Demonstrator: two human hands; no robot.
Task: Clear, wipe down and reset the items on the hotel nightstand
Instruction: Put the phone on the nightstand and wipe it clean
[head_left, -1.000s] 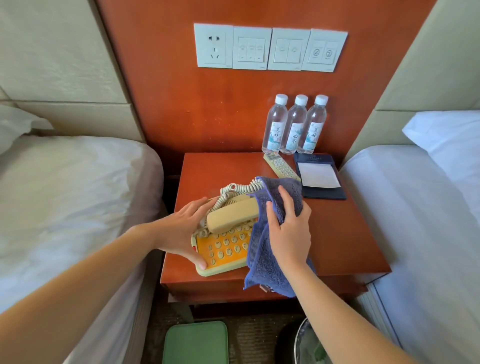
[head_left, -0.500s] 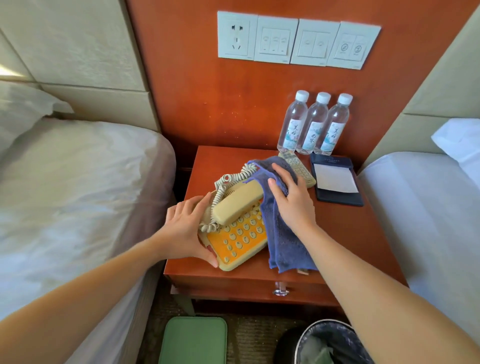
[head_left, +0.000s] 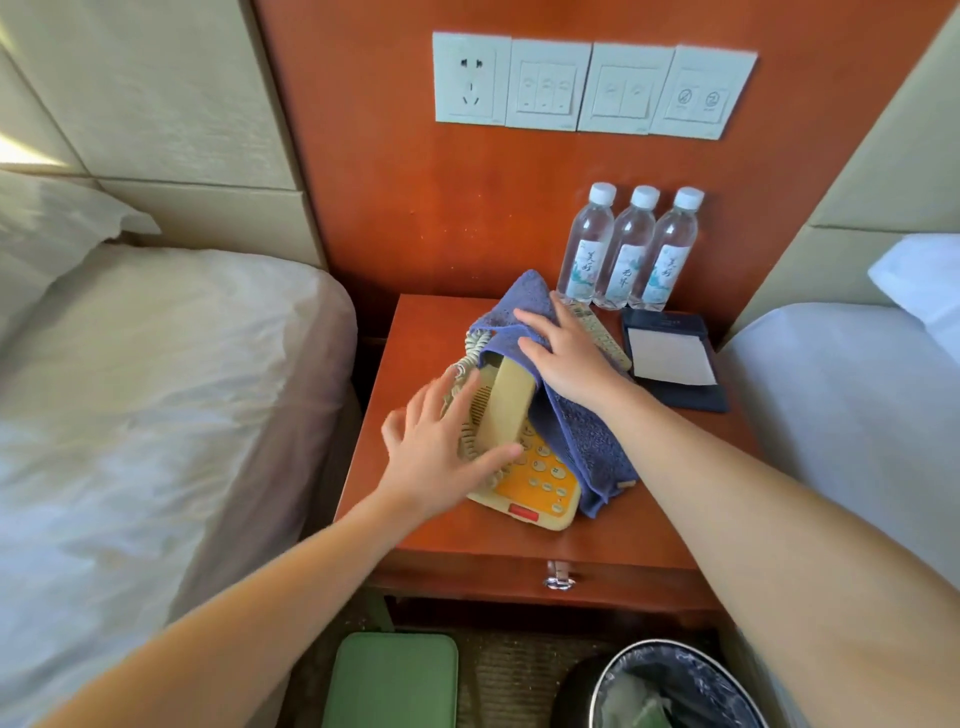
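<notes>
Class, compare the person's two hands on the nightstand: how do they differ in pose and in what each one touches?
The right hand lies flat, pressing the blue cloth over the back of the telephone; the left hand has spread fingers on the telephone's left side, touching no cloth. The right hand reaches farther back than the left hand. Both are bare and on the telephone.

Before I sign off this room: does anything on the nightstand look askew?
Yes: the telephone sits skewed to the nightstand edges, half under the blue towel. The remote control also lies diagonally. The three water bottles stand upright in a row.
</notes>
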